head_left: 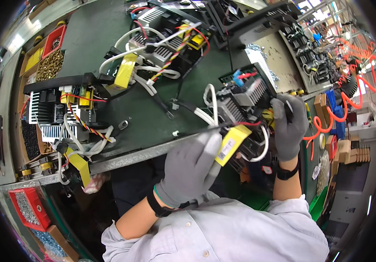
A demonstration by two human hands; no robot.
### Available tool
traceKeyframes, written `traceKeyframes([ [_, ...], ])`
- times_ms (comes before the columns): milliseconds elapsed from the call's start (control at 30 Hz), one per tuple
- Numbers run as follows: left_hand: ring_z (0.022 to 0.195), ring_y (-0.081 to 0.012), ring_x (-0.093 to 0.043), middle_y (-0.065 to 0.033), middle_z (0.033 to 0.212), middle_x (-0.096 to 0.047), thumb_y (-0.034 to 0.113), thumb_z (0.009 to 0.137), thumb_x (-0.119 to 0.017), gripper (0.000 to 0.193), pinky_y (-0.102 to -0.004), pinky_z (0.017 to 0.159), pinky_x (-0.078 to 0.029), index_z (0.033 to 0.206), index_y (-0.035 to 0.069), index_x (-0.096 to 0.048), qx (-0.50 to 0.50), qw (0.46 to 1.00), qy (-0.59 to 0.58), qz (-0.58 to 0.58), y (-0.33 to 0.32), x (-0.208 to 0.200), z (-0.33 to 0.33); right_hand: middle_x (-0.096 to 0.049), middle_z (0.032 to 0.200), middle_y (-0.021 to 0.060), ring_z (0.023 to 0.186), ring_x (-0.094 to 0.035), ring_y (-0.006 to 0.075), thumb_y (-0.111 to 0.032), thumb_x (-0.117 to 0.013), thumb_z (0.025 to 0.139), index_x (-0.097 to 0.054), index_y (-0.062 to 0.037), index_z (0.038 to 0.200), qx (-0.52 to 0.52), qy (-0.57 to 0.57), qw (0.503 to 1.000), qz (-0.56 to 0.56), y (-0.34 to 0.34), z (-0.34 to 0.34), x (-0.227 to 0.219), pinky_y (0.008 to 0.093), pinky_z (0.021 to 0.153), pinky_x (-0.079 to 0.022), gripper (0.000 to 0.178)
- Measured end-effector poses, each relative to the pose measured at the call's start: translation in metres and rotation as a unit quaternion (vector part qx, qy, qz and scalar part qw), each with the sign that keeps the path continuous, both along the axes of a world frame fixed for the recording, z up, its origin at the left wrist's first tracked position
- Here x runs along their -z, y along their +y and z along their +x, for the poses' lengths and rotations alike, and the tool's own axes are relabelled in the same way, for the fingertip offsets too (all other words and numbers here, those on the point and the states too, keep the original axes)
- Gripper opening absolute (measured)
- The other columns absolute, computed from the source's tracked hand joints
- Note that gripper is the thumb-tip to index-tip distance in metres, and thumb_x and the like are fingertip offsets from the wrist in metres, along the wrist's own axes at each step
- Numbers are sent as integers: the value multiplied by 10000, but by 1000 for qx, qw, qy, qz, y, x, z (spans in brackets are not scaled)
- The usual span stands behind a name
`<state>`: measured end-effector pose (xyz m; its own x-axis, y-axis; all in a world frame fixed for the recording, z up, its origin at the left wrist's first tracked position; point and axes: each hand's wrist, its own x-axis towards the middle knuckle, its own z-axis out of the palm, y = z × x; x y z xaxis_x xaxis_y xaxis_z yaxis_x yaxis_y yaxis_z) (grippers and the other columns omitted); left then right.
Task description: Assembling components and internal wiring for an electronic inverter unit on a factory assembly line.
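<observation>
Both of my hands wear grey gloves and are at a circuit-board assembly [240, 102] with silver heat sinks, white cables and a black frame, by the near edge of the bench. My left hand [186, 168] pinches a yellow-wrapped part [232, 145] with a white label, which hangs on the assembly's cables over the edge. My right hand [289, 126] is closed round the assembly's right side at the black frame; its fingertips are partly hidden. A white cable loop [264, 146] hangs between the hands.
A similar assembly [59, 109] lies on the left of the green bench mat [87, 39], and more units [157, 52] lie at the back. Screw bins [50, 63] line the left side. Below stands a red bin [28, 209]. Coiled orange hoses [345, 105] hang at the right.
</observation>
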<state>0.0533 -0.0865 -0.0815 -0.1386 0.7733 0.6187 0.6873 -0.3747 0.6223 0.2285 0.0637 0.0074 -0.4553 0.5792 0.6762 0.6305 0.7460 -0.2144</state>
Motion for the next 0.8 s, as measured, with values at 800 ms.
traceKeyframes([
  [800,781,-226,-496,-13,832,-517,207,678,-707,254,-394,758,-394,898,119,-616,-69,976,204,-8,3,-37,-6,-578,757,90,586,-574,246,-126,-655,838,-634,-31,1030,-39,25,999,-15,5,1,-10,322,534,-457,215],
])
